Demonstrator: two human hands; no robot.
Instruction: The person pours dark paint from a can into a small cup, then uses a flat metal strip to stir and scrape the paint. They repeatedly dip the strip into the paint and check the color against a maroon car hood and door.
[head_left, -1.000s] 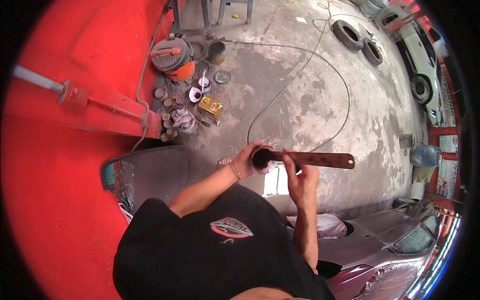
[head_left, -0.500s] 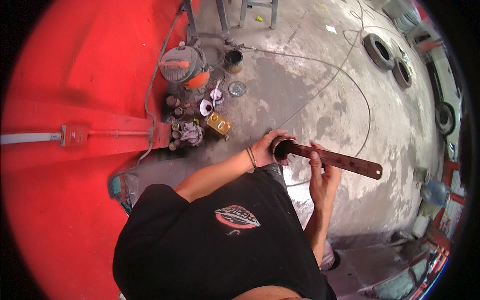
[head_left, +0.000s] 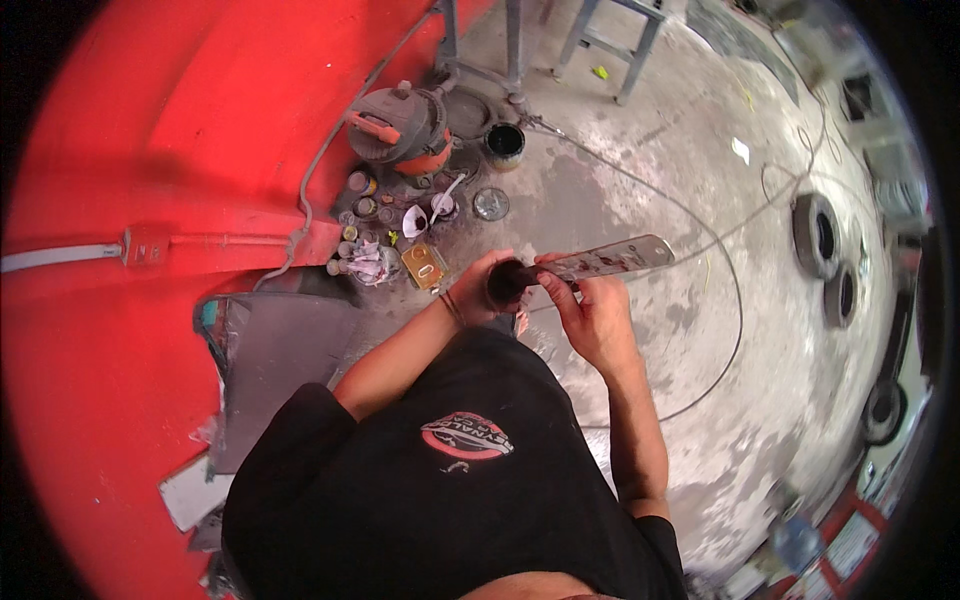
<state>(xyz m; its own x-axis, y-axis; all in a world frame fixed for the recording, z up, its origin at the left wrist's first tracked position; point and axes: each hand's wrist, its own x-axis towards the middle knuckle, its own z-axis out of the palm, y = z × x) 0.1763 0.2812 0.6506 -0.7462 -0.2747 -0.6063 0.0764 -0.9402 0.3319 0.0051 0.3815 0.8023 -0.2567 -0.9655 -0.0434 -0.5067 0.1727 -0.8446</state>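
Observation:
Wrapped round a small round cup, my left hand holds it in front of my waist. The inside of the cup is dark with what looks like reddish-black paint. My right hand is closed on a long flat stirring stick, thumb and fingers gripping it close to the cup. One end of the stick reaches into the cup's mouth. Its other end points out to the right and away from me, with a pale, shiny face blotched dark red. How deep the stick sits in the cup is hidden.
Along the red wall stand a shop vacuum, a black-mouthed bucket, a gold rectangular can and several small cans. A hose snakes across the concrete floor. Tyres lie at the right, metal stands at the back.
The stick's outer end has swung away from me and turned, showing a paler face. The cup and both hands shifted left in view as my head turned.

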